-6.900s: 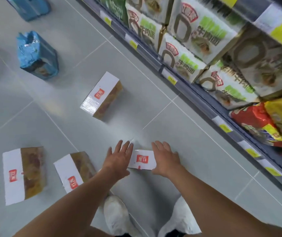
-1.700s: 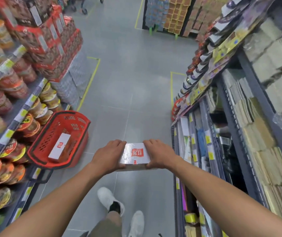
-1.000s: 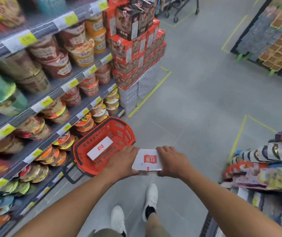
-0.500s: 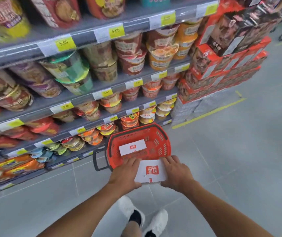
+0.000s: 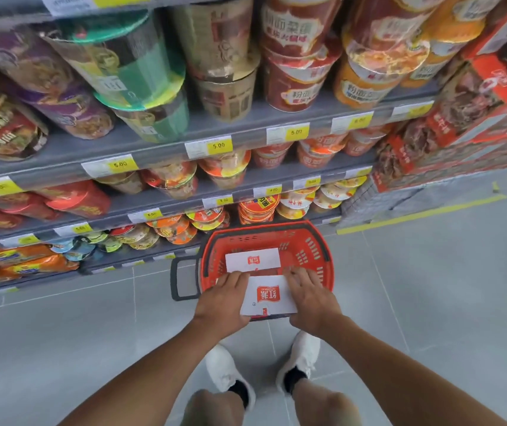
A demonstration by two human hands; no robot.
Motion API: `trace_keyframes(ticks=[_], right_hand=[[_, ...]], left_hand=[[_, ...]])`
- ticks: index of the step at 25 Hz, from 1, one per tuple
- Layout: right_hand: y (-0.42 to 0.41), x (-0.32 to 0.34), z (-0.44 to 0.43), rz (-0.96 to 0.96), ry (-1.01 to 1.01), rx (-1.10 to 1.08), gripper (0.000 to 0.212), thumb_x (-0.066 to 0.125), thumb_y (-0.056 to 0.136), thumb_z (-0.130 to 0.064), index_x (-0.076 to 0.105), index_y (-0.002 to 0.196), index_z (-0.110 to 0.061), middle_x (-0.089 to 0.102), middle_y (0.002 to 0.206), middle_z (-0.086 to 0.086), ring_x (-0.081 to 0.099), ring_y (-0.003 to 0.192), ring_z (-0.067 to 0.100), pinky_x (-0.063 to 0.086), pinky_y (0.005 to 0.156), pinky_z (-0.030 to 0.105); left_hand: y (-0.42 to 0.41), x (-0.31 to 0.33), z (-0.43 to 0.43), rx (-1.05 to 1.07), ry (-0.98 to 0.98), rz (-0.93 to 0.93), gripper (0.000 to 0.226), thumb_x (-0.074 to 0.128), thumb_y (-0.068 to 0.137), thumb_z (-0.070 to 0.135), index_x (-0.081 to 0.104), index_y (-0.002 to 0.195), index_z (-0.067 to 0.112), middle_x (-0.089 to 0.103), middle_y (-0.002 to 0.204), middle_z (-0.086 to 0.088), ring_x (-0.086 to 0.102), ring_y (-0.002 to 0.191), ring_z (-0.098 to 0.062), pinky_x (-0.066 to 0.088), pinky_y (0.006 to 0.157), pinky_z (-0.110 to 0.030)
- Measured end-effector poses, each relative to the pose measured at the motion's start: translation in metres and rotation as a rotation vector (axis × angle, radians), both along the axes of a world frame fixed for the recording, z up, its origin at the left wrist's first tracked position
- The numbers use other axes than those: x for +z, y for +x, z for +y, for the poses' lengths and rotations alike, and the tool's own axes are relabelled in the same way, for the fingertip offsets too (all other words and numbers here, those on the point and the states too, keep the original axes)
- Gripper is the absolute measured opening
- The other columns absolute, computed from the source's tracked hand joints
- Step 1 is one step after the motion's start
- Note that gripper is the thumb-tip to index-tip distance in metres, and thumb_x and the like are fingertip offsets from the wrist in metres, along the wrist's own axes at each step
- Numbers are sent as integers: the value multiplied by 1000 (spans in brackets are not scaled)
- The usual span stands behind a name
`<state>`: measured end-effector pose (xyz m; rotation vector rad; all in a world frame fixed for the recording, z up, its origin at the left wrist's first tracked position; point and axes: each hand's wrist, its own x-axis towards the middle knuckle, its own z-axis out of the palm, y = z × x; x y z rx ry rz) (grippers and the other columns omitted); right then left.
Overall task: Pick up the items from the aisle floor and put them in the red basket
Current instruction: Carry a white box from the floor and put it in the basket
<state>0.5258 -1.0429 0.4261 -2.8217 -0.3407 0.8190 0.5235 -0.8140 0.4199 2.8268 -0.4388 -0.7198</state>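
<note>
I hold a white box with a red logo (image 5: 269, 295) between both hands, over the near rim of the red basket (image 5: 316, 241). My left hand (image 5: 224, 299) grips its left end and my right hand (image 5: 310, 298) grips its right end. The basket stands on the grey floor against the bottom shelf. Inside it lies another white box with a red logo (image 5: 252, 259), just beyond the one I hold. The near part of the basket is hidden behind my hands and the box.
Shelves of instant noodle cups (image 5: 141, 87) with yellow price tags rise right behind the basket. A stack of red cartons (image 5: 467, 124) stands to the right, edged by a yellow floor line (image 5: 421, 213). The basket's black handle (image 5: 181, 278) sticks out left. My white shoes (image 5: 227, 373) stand below.
I have turned from the aisle toward the shelves and walked up to the basket. The box in my hands has moved from short of the basket to over its near rim.
</note>
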Motion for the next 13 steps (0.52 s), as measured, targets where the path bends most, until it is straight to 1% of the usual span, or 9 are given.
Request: trace_keyframes(ticks=[3,5,7,9,11,13], right_hand=[[21,-56,-1,-21,-5,54,91,76,84,-46,26,156,-24,38,150,-1,38,137,22,54,102,44],[33,-101,-2,-45,-33,101,87,75,84,-49,31,154,-24,43,148,-1,42,136,24,48,105,47],[44,-148,-1,-51,-66,145,84,74,84,-49,33,153,-24,46,146,0,44,134,26,42,109,46],[55,-198,1,-33,-89,170,82,74,84,-47,33,151,-25,46,145,0,44,133,25,40,110,46],[68,-255,3,-5,-116,194,83,76,84,-44,31,150,-24,41,147,2,40,136,25,40,112,48],[81,-311,7,43,-148,223,83,77,83,-42,29,149,-23,37,148,3,37,137,26,41,113,49]], left_hand=[[14,-57,-2,32,37,12,89,72,80,57,29,150,24,45,147,3,48,131,-19,54,92,-36],[21,-103,-4,43,87,26,90,73,78,56,29,150,24,45,146,3,49,130,-20,52,97,-39],[28,-149,-5,39,126,38,91,74,76,53,29,150,25,44,145,3,47,131,-21,47,104,-41],[35,-199,-6,26,148,35,92,74,75,54,29,150,24,42,146,2,43,133,-22,42,107,-43],[46,-254,-7,6,185,9,92,74,75,54,31,150,21,40,146,-1,39,133,-24,39,107,-45],[55,-309,-9,7,208,34,92,76,75,52,31,150,20,38,145,-3,37,134,-25,38,107,-47]])
